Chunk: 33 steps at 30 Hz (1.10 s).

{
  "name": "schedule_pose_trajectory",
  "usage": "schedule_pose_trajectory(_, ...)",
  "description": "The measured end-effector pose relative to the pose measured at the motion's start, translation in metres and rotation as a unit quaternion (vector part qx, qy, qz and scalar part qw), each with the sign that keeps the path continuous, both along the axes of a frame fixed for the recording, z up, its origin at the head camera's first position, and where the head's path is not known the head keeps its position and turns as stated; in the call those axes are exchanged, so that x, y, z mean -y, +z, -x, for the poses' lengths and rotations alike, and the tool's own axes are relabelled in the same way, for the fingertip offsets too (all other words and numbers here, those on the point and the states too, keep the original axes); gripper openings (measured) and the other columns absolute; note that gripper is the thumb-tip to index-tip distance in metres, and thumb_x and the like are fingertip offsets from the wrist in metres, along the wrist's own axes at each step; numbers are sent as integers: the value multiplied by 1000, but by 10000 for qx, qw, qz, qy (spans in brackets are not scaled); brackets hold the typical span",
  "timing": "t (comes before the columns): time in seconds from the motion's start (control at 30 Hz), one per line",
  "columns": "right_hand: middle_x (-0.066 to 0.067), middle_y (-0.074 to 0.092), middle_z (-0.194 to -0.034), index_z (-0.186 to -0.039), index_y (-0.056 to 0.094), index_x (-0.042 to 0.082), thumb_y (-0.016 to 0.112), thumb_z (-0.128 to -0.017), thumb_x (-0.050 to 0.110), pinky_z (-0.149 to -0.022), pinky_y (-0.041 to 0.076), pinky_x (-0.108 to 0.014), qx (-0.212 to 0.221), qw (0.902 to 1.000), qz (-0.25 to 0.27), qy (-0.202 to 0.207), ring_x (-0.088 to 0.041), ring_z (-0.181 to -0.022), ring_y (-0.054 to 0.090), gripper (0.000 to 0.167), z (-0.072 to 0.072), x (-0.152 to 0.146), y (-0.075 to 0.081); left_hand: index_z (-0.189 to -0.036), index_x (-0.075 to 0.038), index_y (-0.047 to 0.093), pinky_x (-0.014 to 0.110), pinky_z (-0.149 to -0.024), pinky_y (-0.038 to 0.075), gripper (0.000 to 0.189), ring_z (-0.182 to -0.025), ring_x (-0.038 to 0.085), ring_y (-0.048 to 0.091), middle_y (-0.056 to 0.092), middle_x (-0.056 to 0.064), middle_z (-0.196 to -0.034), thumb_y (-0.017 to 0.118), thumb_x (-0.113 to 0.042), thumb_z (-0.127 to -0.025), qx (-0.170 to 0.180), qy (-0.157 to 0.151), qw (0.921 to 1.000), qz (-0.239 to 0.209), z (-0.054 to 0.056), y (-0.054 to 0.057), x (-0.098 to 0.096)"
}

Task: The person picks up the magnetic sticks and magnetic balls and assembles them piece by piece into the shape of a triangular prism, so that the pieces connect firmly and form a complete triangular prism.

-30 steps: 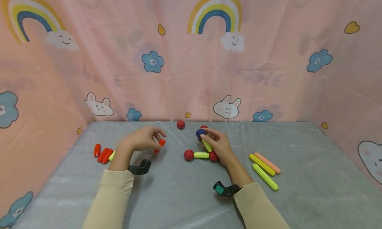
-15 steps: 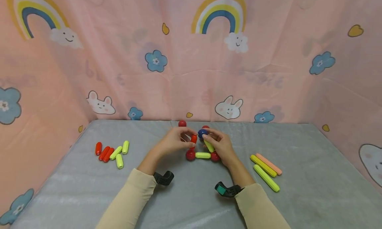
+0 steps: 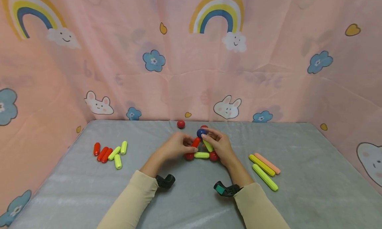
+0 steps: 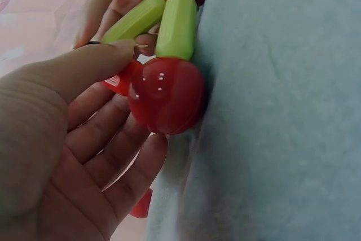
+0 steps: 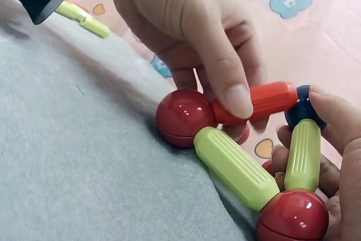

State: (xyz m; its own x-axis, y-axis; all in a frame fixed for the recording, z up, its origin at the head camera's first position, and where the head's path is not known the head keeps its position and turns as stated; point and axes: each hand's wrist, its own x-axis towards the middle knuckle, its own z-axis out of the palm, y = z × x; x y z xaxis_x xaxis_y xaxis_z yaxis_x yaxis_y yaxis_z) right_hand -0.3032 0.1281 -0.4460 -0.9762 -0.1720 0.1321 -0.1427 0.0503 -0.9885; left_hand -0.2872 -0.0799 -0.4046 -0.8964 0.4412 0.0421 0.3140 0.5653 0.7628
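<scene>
Over the grey cloth table cover (image 3: 185,202), left hand (image 3: 176,146) pinches short red ridged rod (image 5: 274,99), thumb against fingers, ends at glossy red ball (image 5: 185,117) and glossy dark-blue ball (image 5: 298,111); right hand (image 3: 222,147) holds the blue ball, thumb and fingers curled on it; ridged yellow-green rods (image 5: 237,167) run from both balls to second glossy red ball (image 5: 293,218)

no legible text or labels
</scene>
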Motion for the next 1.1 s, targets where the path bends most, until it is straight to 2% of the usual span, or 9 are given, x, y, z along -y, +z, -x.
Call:
schedule_pose_trajectory(0.23, 11, 68, -97, -135, 62, 4, 67, -97, 15, -74, 49, -18, -42, 10000, 36, -33, -8, -88, 60, 40, -1, -1, 0, -99, -12, 75, 25, -67, 49, 15, -74, 11, 58, 69, -2, -83, 72, -26, -94, -80, -220, 9995, 192, 1, -8, -2)
schedule_pose_trajectory(0.57, 11, 69, -94, -136, 59, -1, 65, -98, 14, -75, 57, -22, -57, 9995, 254, 201, -9, -82, 64, 41, -1, -2, 0, -109, -11, 74, 27, -74, 51, 22, -81, 14, 61, 71, 1, -89, 72, -27, -94, 134, -64, 9999, -10, 3, -11, 1)
schedule_pose_trajectory(0.83, 11, 70, -92, -136, 59, -1, 66, -97, 13, -75, 58, -22, -17, 9994, 283, 197, -9, -80, 65, 42, -1, -2, 1, -109, -11, 74, 27, -75, 52, 24, -83, 14, 61, 71, 1, -91, 72, -29, -94, 139, -145, 9998, -55, 4, -12, 3)
schedule_pose_trajectory(0.97, 11, 70, -93, -136, 58, -2, 65, -97, 14, -72, 57, -22, 122, 9992, 365, 66, -10, -76, 66, 42, 0, -2, 1, -109, -11, 74, 28, -77, 50, 26, -85, 14, 60, 70, 1, -93, 65, -33, -99, 128, -185, 9997, -48, 7, -15, 9)
schedule_pose_trajectory(1.1, 10, 70, -92, -136, 58, -2, 65, -98, 16, -69, 57, -21, 214, 9989, 417, -40, -10, -72, 66, 43, 1, -3, 1, -110, -13, 75, 28, -78, 48, 30, -86, 14, 58, 69, 1, -94, 59, -37, -102, 172, -101, 9998, -35, 10, -19, 14)
